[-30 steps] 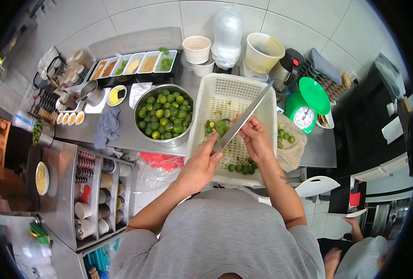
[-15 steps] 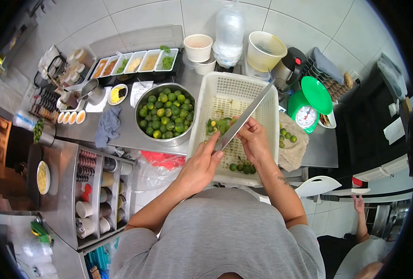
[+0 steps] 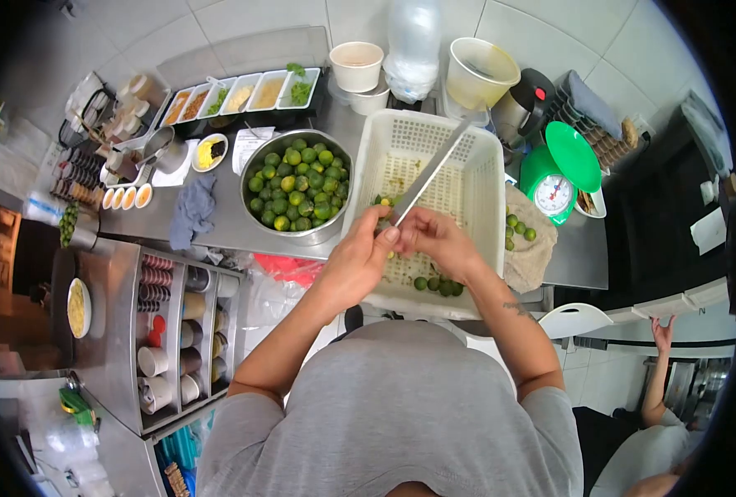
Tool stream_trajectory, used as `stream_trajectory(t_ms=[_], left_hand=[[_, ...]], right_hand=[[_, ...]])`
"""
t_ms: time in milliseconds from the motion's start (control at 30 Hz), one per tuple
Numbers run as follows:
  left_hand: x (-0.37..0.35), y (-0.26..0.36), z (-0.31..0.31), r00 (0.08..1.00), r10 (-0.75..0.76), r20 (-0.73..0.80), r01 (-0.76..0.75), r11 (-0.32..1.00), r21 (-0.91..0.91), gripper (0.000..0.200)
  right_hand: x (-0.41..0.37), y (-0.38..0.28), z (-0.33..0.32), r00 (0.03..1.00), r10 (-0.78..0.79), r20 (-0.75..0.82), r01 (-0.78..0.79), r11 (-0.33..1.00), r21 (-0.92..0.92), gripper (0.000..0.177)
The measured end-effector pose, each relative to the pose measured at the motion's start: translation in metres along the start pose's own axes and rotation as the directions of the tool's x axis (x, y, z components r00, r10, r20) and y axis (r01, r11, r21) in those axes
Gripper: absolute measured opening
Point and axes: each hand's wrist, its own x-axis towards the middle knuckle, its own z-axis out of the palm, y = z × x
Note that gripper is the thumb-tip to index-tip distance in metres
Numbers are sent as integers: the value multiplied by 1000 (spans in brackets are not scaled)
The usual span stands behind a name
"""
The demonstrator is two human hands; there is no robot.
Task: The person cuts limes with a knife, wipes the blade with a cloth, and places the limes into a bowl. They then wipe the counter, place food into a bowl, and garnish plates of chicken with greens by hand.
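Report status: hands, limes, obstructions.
Left hand on knife, right hand close beside. Limes in pot and basket. Nothing visibly in the way.

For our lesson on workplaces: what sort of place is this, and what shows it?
Most likely a commercial kitchen: a metal pot full of green citrus fruit, a green dial scale and a row of food trays share a steel counter.

Commercial kitchen: steel counter (image 3: 581,255), ingredient trays (image 3: 239,95), dial scale (image 3: 553,194), long knife (image 3: 431,171).
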Motion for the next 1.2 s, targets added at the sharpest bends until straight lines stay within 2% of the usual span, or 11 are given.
stream_trajectory(t_ms=[67,133,200,300,400,467,500,600,800,967,1200], left_hand=[[1,-1,-11,997,7,-81,-6,1000,3,40],[5,3,-27,979,-18,-202,9,999,-44,43],[12,-9,-44,954,-45,-298,33,998,-44,49],[18,-29,-60,915,-47,-400,34,999,-41,54],[10,-20,-63,924,-92,-371,39,988,-147,57],[4,-21,-58,943,-95,-319,28,978,-208,58],[1,-18,-54,960,-91,-266,22,968,-250,58],[-9,2,-40,992,-77,-99,37,935,-354,59],[-12,3,-6,995,54,81,-26,950,-310,56],[-17,12,1,984,168,62,-166,986,-36,51],[-23,14,8,988,90,127,-102,991,89,49]], right_hand=[[-8,8,-13,987,-33,156,110,850,-515,26],[-13,28,-25,942,44,332,249,571,-782,31],[-22,25,-22,903,212,372,309,279,-909,31],[-21,33,-24,901,277,334,245,311,-918,27],[-18,20,-26,961,48,274,195,587,-786,24],[-9,16,-33,989,29,147,15,956,-292,23],[-7,11,-34,995,53,84,-55,998,22,22],[-6,-11,-30,999,49,-2,-45,923,382,23],[-7,-13,-22,993,-1,-117,51,904,424,30],[-4,0,-22,969,-72,-237,164,903,398,25],[-1,6,-21,924,-153,-351,290,879,380,19]])
